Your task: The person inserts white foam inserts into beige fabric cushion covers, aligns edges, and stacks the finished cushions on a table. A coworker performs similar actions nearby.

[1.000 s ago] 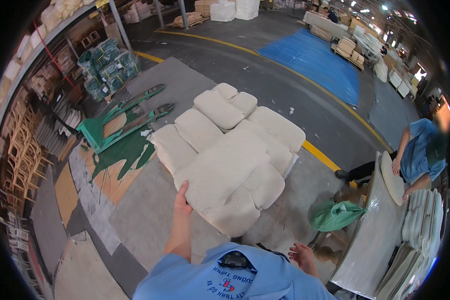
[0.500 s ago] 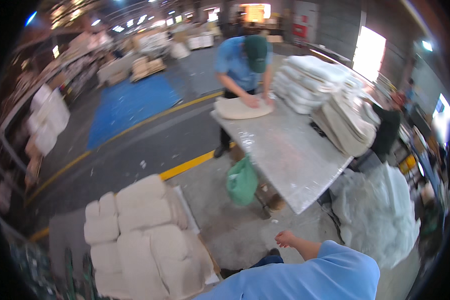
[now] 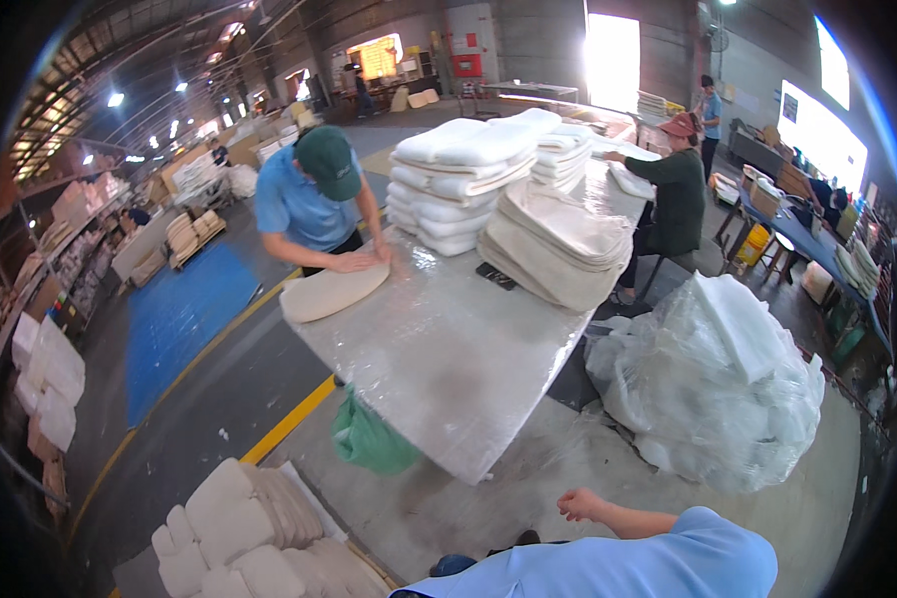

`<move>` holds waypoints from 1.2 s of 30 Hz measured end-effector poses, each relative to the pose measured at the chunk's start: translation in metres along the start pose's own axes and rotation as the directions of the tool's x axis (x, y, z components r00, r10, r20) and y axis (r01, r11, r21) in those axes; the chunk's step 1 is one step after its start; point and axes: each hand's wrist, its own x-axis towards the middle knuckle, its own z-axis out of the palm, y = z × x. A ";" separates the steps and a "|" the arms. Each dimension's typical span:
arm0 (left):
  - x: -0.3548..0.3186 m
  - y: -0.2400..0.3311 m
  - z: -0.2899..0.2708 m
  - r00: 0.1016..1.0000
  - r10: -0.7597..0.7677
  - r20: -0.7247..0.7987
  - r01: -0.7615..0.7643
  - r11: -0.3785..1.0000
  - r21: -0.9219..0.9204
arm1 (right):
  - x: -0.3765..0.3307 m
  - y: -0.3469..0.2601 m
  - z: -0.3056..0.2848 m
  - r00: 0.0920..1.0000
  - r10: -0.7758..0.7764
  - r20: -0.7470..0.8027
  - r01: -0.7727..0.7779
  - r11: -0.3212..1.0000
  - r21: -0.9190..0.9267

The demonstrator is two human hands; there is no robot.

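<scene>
Hands: right (image 3: 580,503) now empty, off foam stack (image 3: 244,533).

The near half of the long table (image 3: 448,369) lies bare, so a hand can sweep across its plastic-covered top there. Further along, a heap of beige covers (image 3: 558,244) and a taller stack of white cushions (image 3: 463,174) block the middle. A co-worker (image 3: 319,199) presses a flat pad (image 3: 331,291) on the left corner. On the floor, a green bag (image 3: 369,439) hangs under the near edge, a mound of clear plastic (image 3: 718,389) crowds the right, and foam blocks (image 3: 239,528) fill the lower left. The right hand (image 3: 580,503) hangs over open concrete between them.
</scene>
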 end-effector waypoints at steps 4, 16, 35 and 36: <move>0.009 0.011 0.051 0.999 -0.014 0.031 0.011 0.997 0.077 | 0.010 -0.025 -0.045 0.997 -0.073 -0.035 0.078 0.983 0.169; 0.118 0.129 0.226 0.973 0.051 0.224 -0.095 0.977 0.191 | 0.078 -0.143 -0.138 0.950 -0.293 0.104 0.179 0.790 0.586; 0.146 0.194 0.346 0.988 -0.046 -0.147 0.055 0.996 0.064 | 0.227 -0.685 -0.564 0.716 -0.424 -0.555 0.692 0.323 0.646; 0.143 0.190 0.351 0.985 -0.052 -0.162 0.060 0.997 0.043 | 0.234 -0.698 -0.592 0.715 -0.436 -0.547 0.685 0.280 0.672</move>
